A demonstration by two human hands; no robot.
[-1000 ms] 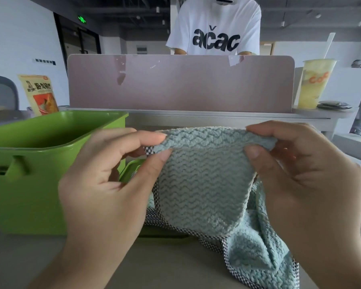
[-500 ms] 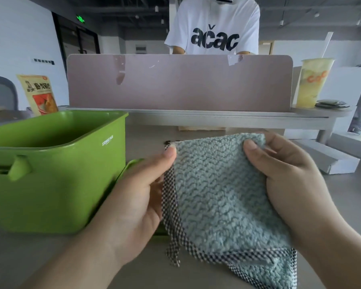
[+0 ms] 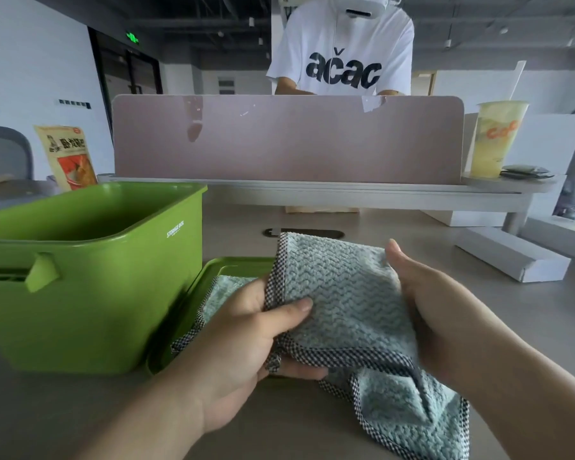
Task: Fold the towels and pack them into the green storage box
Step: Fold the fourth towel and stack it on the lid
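Observation:
A pale blue-green towel (image 3: 342,293) with a black-and-white checked border is folded over and held low above the table. My left hand (image 3: 246,340) grips its left edge, thumb on top and fingers underneath. My right hand (image 3: 439,313) holds the right side, thumb on the upper edge. A loose corner hangs down toward the lower right. The green storage box (image 3: 90,293) stands open at the left. Its green lid (image 3: 233,265) lies flat beside it, with a second blue-green towel (image 3: 223,287) on it, partly hidden by my left hand.
A pink desk divider (image 3: 286,141) runs across the back, with a person in a white T-shirt (image 3: 342,54) behind it. A yellow drink cup (image 3: 495,137) stands on the ledge at right, a snack bag (image 3: 67,154) at left. White flat boxes (image 3: 512,254) lie at right.
The towel has come down from chest height toward the table. My left hand moved from its top corner to its left edge. The second towel on the lid now shows.

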